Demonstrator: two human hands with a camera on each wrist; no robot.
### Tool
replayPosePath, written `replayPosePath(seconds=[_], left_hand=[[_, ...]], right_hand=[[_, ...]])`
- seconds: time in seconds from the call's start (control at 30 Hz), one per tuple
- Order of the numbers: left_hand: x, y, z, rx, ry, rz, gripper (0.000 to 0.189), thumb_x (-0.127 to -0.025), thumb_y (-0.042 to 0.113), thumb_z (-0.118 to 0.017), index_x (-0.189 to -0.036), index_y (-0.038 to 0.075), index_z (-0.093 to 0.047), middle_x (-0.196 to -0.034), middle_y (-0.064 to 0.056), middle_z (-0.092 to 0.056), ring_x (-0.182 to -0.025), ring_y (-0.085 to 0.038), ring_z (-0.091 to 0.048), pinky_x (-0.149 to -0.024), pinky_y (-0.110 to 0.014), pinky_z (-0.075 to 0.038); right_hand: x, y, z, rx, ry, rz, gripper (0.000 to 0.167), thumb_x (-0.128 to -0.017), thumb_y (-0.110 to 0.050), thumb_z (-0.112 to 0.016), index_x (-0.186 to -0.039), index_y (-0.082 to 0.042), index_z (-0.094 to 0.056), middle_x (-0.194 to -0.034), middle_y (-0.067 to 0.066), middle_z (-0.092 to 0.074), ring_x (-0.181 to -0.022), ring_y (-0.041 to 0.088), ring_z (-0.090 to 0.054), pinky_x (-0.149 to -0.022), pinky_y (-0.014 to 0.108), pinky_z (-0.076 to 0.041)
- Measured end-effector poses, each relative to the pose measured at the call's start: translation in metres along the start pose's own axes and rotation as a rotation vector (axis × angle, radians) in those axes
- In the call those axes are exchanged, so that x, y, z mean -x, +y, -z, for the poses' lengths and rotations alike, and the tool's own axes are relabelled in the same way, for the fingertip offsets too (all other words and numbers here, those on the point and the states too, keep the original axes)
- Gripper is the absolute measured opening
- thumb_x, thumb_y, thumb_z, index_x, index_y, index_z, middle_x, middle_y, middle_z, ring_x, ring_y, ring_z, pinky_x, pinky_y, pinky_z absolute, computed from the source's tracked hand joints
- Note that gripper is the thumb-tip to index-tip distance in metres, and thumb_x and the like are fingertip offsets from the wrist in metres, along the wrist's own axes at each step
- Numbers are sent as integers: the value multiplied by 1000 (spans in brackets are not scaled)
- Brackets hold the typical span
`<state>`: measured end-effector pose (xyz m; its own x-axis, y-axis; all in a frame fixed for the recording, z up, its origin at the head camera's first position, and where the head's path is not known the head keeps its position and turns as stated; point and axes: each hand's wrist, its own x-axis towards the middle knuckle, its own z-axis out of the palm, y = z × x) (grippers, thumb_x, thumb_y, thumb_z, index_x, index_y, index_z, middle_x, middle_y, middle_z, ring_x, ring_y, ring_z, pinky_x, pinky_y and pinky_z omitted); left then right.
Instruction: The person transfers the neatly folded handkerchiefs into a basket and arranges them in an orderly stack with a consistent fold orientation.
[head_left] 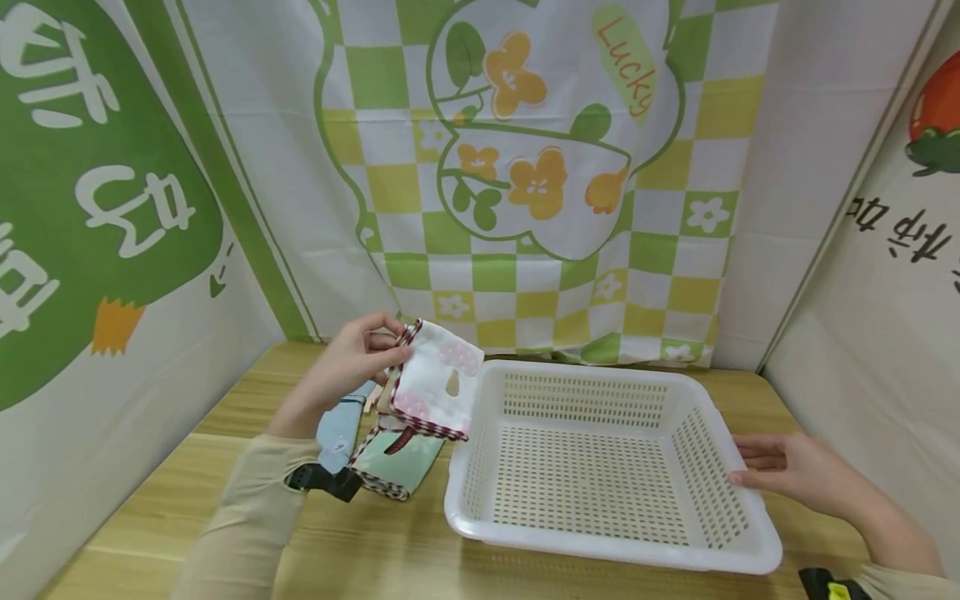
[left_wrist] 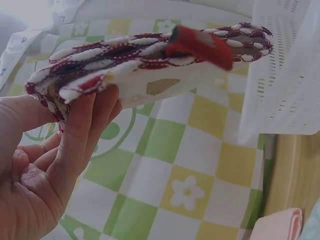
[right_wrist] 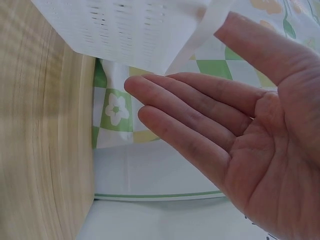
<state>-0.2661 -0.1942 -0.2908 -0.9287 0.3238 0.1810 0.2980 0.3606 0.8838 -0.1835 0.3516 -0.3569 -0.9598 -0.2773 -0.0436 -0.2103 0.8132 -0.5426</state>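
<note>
My left hand (head_left: 352, 354) pinches one edge of a folded white hand towel (head_left: 442, 379) with pink patches and a dark red-and-white trim. In the left wrist view, the towel's layered edge (left_wrist: 125, 55) and a red tag (left_wrist: 200, 47) show above the fingers. The towel is held up beside the left rim of a white plastic basket (head_left: 592, 542). My right hand (head_left: 802, 471) is at the basket's right side, its fingers straight. In the right wrist view, the thumb (right_wrist: 260, 45) is right at the basket rim (right_wrist: 200, 37).
Under the held towel, a green folded towel (head_left: 408, 462) with checked trim lies on the wooden table (head_left: 360, 550). A light blue folded cloth (head_left: 341, 433) lies left of it. A pink folded cloth (left_wrist: 277, 225) shows in the left wrist view. Printed curtains (head_left: 540, 292) surround the table.
</note>
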Motion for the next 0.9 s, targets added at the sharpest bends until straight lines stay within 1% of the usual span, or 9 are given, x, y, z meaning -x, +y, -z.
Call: replayPosePath(seconds=[0.13,0.2,0.33,0.5,0.63,0.8,0.9], left_hand=[[-5,0,-5,-5,-7,3,31,-91,22,-66,-111,4,-51,-98,-11,-68,-77,-16,-65,-61,-35,-56],[-7,0,-8,-2,-13,3,31,-91,23,-65,-111,4,-51,-97,-12,-68,-77,-16,-64,-61,-35,-56],[-10,1,-13,17,-22,3,30,-91,22,-65,-112,5,-52,-93,-10,-68,-76,-17,-64,-61,-35,-57],[-15,6,-21,44,-43,16,29,-91,20,-64,-112,5,-51,-87,-6,-67,-74,-17,-63,-60,-36,-56],[-20,9,-27,58,-52,28,30,-92,19,-64,-113,3,-50,-87,-5,-67,-73,-16,-62,-60,-34,-56],[-28,8,-34,74,-66,20,29,-91,15,-64,-112,1,-49,-85,-6,-67,-72,-16,-62,-58,-34,-56],[-33,9,-38,81,-73,11,28,-91,13,-63,-111,0,-49,-84,-6,-66,-71,-15,-62,-57,-34,-56]], right_hand=[[0,0,0,0,2,1,66,-86,-38,-69,-127,10,-53,-114,20,-66,-92,16,-69,-69,21,-55],[0,1,0,1,5,-1,66,-85,-38,-69,-127,10,-53,-113,20,-66,-91,16,-69,-69,21,-55],[0,1,0,-5,3,-8,67,-85,-39,-69,-127,10,-53,-114,20,-66,-91,15,-69,-69,21,-55],[-1,1,0,-12,-1,-8,67,-85,-39,-69,-128,10,-53,-115,21,-66,-91,13,-69,-69,20,-55],[-1,1,0,-13,2,-2,66,-85,-38,-69,-127,10,-53,-114,21,-66,-90,11,-69,-69,20,-55],[-1,1,0,-4,4,-2,66,-85,-37,-70,-127,10,-53,-113,20,-66,-91,14,-69,-69,21,-55],[-1,0,0,-7,5,-4,66,-85,-38,-70,-127,10,-53,-113,20,-66,-91,14,-69,-69,21,-55]])
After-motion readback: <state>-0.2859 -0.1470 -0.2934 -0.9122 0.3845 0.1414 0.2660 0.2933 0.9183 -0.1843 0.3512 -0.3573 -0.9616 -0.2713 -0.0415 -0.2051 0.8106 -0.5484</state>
